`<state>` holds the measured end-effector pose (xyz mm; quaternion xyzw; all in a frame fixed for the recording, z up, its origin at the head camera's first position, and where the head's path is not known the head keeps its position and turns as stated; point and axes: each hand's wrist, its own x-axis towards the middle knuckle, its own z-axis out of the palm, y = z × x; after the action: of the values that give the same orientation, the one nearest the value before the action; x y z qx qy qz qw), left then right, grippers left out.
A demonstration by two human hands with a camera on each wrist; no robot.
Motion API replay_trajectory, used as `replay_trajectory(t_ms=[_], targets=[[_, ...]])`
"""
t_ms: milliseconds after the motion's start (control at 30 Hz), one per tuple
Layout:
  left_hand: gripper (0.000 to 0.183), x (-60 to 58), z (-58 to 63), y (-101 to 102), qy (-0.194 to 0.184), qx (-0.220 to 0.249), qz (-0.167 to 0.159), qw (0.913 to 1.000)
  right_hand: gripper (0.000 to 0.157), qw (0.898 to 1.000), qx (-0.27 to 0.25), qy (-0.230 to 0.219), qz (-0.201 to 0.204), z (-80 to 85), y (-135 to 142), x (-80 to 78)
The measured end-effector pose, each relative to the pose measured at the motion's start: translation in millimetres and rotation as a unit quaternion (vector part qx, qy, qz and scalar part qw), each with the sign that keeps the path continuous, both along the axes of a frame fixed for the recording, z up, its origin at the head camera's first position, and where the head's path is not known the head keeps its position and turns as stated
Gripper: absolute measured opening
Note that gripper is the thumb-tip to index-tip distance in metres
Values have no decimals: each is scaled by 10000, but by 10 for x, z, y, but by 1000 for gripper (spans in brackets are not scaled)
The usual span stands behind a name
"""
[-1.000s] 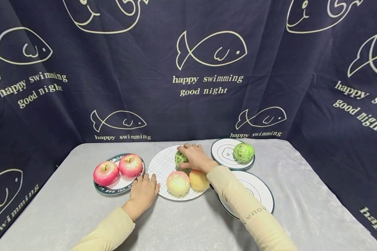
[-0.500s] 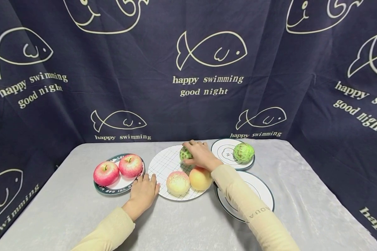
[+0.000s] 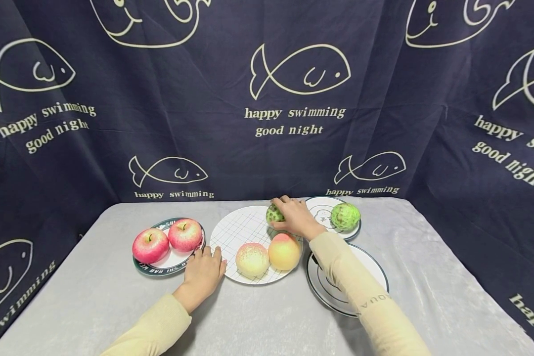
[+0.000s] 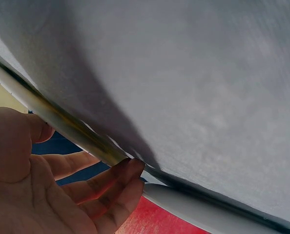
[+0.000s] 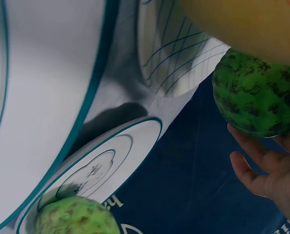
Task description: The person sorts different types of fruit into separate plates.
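Note:
My right hand (image 3: 297, 217) grips a dark-green knobbly custard apple (image 3: 274, 214) over the far right edge of the white grid-lined plate (image 3: 229, 230). In the right wrist view, fingertips curl against the underside of that custard apple (image 5: 255, 97). On the grid plate sit a pale peach (image 3: 252, 260) and a yellow-orange peach (image 3: 285, 253). My left hand (image 3: 203, 272) rests between this plate and the apples' plate, fingertips at the rims. In the left wrist view, its fingers (image 4: 118, 192) stretch loosely toward the plate edges.
Two red apples (image 3: 151, 245) lie on a green-rimmed plate (image 3: 160, 271) at left. A light-green custard apple (image 3: 345, 216) sits on the back right plate (image 3: 313, 205). Another white plate (image 3: 369, 267) stands in front, partly under my right sleeve. A dark fish-print curtain (image 3: 231, 148) encloses the table.
My right hand has moved right with the dark-green custard apple, from the plate's back middle to its right edge, uncovering the yellow-orange peach. The left hand has stayed put.

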<state>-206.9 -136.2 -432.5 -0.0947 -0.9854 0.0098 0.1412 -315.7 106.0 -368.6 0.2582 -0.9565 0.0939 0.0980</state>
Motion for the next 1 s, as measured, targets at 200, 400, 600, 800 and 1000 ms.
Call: replay_trajectory(t_ms=[200,400,600,800,1000], targets=[[39,-2,0,-1,-29,-23,2,10000,61,9998,64,-103,-178,-26,120,-14],[38,6,10,6,-45,-26,-5,10000,61,9996,-21,-66,-277,-43,241,-36],[37,17,26,9,-62,-58,7,10000,60,9993,-61,51,-365,-60,359,-64],[37,13,23,9,-63,-70,-5,10000,58,9987,-108,117,-480,-68,465,-75],[38,12,27,10,-113,-67,11,9999,60,9983,-135,152,-547,-71,573,-77]])
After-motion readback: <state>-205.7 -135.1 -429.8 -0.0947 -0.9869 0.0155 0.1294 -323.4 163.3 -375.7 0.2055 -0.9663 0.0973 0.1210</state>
